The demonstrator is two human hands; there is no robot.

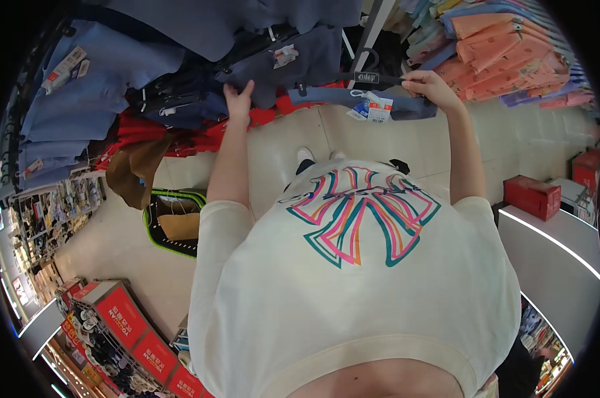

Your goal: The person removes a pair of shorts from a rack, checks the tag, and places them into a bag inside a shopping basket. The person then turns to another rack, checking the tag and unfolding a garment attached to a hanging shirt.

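My right hand (427, 88) is closed on the right end of a black clip hanger (385, 79), its hook pointing up. From the hanger's clips hangs a blue-grey garment (323, 96), seen almost edge-on, with white, orange and blue price tags (379, 109). Whether it is shorts or trousers I cannot tell. At the left, my left hand (239, 101) has thumb and fingers apart, beside a dark grey garment (263, 73) on the rack. It appears to touch that garment's lower edge, and part of its fingers is hidden.
Blue garments (81, 126) and red garments (134, 132) crowd the rack ahead and left. A brown garment (137, 169) hangs above a black basket with a green rim (155, 240). Orange clothes (505, 50) hang at the upper right. Red boxes (532, 197) sit on a counter.
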